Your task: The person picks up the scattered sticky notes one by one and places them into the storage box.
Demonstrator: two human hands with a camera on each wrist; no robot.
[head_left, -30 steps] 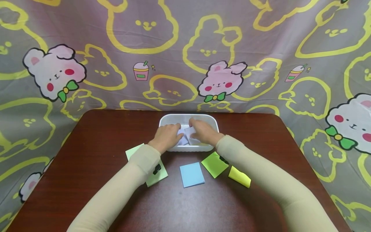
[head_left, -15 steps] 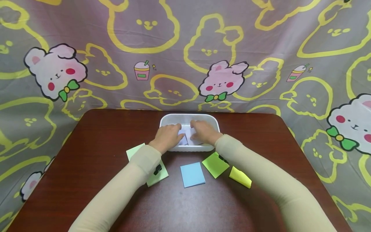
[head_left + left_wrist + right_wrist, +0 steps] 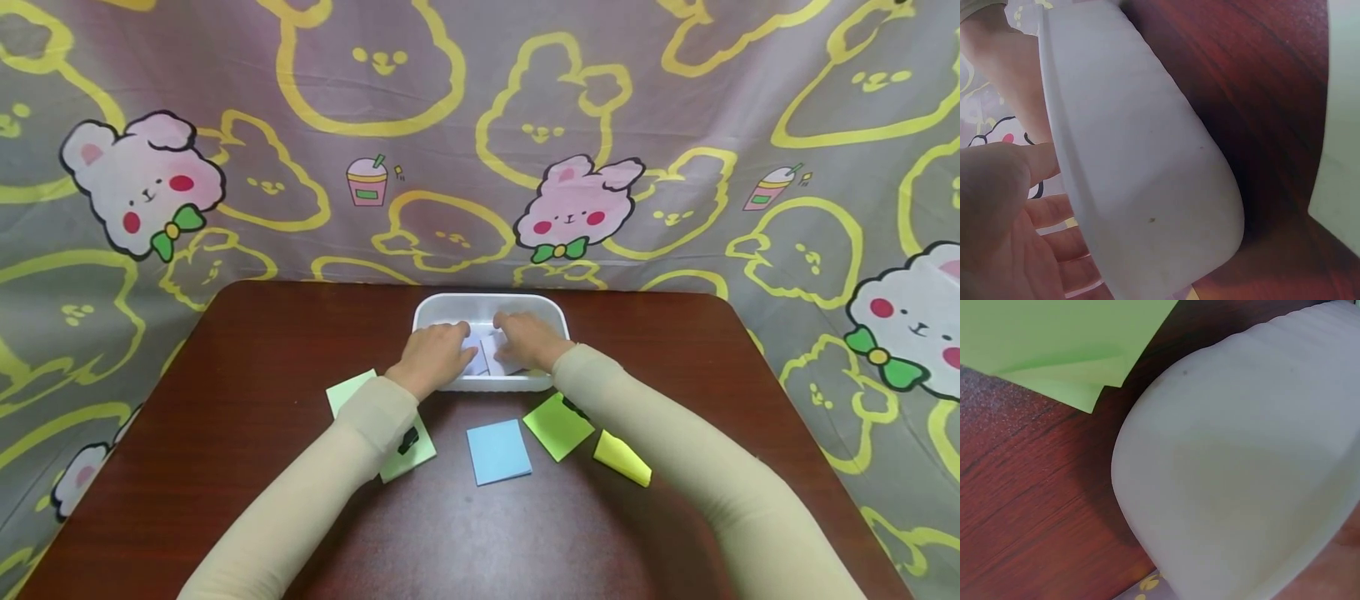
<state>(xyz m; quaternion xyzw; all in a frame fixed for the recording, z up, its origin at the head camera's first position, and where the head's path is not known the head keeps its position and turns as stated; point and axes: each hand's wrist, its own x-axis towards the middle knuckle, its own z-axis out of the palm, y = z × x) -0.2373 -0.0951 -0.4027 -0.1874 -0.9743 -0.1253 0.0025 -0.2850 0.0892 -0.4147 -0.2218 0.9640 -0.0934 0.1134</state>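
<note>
Both hands reach over the near rim of a white plastic basket [image 3: 495,384] in the head view. Inside, two pale whitish paper squares lie side by side: a left square [image 3: 476,364] and a right square [image 3: 491,353]. My left hand [image 3: 435,357] is over the left square, thumb and index finger apart. Over the right one is my right hand [image 3: 528,342], its fingers bent downward. The left wrist view shows left fingers [image 3: 1063,244] behind the basket wall, their tips hidden. In the right wrist view, the basket wall covers most of the right hand [image 3: 1329,569].
On the brown table [image 3: 262,350], before the basket, lie a pale green pad [image 3: 420,458] partly under the left sleeve, a blue sticky-note pad [image 3: 498,452], a bright green pad [image 3: 557,427] and a folded yellow paper [image 3: 622,458]. A patterned curtain [image 3: 450,167] hangs behind.
The hands stay over the paper squares in the basket, with only slight finger shifts. The right forearm has moved a little to the left.
</note>
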